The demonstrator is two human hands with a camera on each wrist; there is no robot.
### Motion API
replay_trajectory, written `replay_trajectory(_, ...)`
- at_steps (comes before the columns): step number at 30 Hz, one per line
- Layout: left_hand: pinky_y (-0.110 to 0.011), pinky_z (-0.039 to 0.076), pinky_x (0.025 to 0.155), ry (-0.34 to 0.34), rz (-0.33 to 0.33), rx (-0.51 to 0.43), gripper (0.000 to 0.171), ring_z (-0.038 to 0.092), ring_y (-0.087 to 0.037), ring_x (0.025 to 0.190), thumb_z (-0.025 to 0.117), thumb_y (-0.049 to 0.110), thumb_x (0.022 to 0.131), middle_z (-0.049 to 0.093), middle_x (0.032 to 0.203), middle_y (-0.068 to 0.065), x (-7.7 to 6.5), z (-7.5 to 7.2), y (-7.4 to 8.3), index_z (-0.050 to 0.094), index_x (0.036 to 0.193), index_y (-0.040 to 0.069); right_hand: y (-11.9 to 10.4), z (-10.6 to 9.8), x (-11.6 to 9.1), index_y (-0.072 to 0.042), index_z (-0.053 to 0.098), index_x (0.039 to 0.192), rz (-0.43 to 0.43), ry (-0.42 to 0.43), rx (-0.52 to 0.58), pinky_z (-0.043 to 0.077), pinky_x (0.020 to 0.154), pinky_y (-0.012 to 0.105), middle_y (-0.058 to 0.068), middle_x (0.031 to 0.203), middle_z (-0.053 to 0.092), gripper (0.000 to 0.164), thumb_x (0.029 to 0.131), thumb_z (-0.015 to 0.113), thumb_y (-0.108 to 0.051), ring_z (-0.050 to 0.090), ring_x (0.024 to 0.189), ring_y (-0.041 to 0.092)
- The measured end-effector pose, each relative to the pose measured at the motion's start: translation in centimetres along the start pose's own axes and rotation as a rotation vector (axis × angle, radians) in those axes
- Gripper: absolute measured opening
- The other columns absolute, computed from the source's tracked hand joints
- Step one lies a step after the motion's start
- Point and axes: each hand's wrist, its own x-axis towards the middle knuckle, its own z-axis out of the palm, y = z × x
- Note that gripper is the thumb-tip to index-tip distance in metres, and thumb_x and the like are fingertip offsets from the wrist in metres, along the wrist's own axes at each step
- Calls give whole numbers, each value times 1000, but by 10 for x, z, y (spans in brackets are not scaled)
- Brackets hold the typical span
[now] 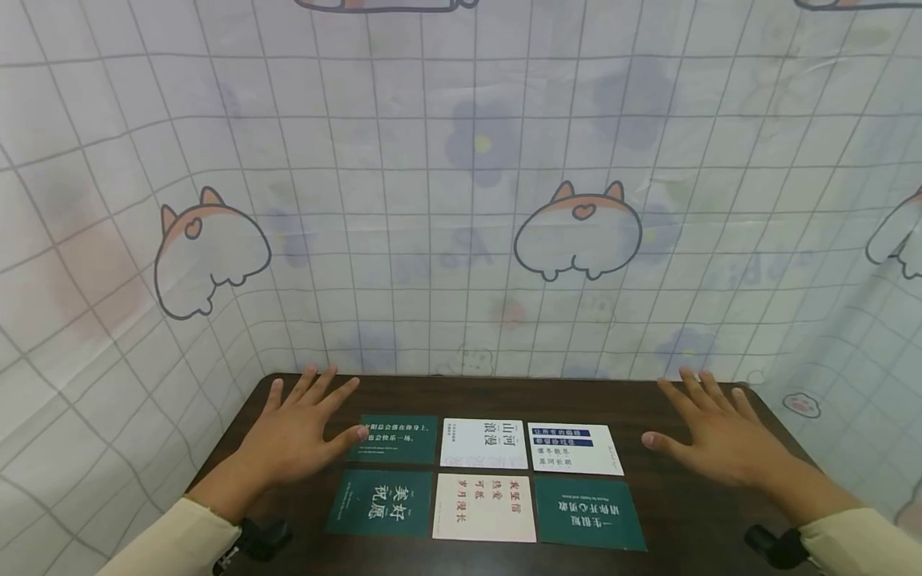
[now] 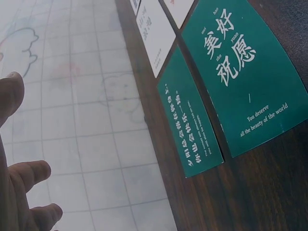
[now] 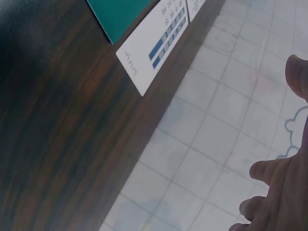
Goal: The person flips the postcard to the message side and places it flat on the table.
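Note:
My left hand point(image 1: 298, 430) is spread wide over the table's left side, its thumb tip overlapping the corner of a green card point(image 1: 403, 439) in the head view. Opposite it, my right hand point(image 1: 719, 436) has its fingers fanned out, beside a white card with blue bars point(image 1: 576, 449). Neither hand holds anything. Between them the cards lie flat in two rows. The back row also has a white card with grey lettering point(image 1: 484, 456). In front lie a green card with large white characters point(image 2: 240, 96), a pinkish card with red characters point(image 1: 484, 528) and another green card point(image 1: 591, 512).
The dark wood-grain table point(image 1: 684, 532) has its far edge against a white grid-patterned cloth point(image 1: 403, 240) printed with cartoon corgis. The cloth also hangs along the left and right sides. A black strap device point(image 1: 265, 540) sits on each wrist.

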Motion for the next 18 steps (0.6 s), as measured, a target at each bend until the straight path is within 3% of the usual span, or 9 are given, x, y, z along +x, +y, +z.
replay_trajectory(18, -74, 1, 111, -1, -11, -23, 84, 14, -47, 151, 42, 76, 96, 22, 166, -21, -4, 17, -4, 38, 160, 20, -11, 17, 3, -4, 28, 160, -7, 8, 38, -4, 111, 73, 33, 163, 13, 95, 96, 53, -69, 6, 149, 55)
